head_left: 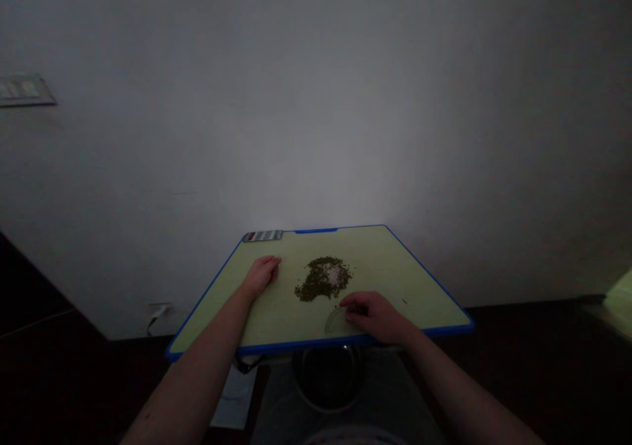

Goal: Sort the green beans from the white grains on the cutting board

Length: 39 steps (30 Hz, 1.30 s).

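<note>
A loose pile of small green grains (314, 279), perhaps beans, lies mid-table, with a patch of pale grains (336, 275) on its right side. To the left of the pile, my left hand (261, 276) rests on the tabletop with its fingers curled in; nothing shows in it. My right hand (374, 313) is in front of the pile at the right, its thumb and fingers closed on the edge of a clear round dish (334, 321). The dish is near the table's front edge and partly hidden by that hand.
The pale yellow folding table (415, 280) has a blue rim and stands against a grey wall (316, 116). A striped card or flat device (263, 235) lies at its back left corner. Below the front edge is a dark bowl (330, 379). A white sheet (234, 399) lies lower left.
</note>
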Motion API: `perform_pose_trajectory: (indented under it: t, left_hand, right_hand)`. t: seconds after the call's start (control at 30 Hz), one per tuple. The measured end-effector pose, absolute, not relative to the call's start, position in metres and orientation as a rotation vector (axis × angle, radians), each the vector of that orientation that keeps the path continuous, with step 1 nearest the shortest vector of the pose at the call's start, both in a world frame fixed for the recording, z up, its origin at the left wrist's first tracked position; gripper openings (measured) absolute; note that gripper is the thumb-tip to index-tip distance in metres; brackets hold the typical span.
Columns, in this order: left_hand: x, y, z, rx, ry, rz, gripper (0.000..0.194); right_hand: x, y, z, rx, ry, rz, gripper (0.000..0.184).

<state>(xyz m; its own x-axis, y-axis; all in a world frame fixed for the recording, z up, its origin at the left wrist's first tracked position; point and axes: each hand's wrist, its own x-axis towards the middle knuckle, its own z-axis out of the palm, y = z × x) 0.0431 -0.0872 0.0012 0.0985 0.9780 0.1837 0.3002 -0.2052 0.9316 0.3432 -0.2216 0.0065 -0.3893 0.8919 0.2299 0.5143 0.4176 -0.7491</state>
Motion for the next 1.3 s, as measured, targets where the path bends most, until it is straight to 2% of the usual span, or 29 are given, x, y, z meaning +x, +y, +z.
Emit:
perform_pose_trajectory:
  t: [0.2, 0.37, 1.3]
  left_hand:
    - [0.045, -0.091, 0.003, 1.588, 1.269, 1.163, 0.035]
    - [0.046, -0.095, 0.007, 1.613, 1.289, 1.152, 0.036]
    - [0.044, -0.091, 0.006, 1.673, 1.305, 1.148, 0.038]
  right_hand:
    - [0.345, -0.214, 0.004, -1.397, -1.789, 0.514, 0.03]
    - [0.344, -0.208, -0.001, -1.456, -1.822, 0.448, 0.03]
    - [0.341, -0.223, 0.01, -1.224, -2.044, 0.734, 0.027]
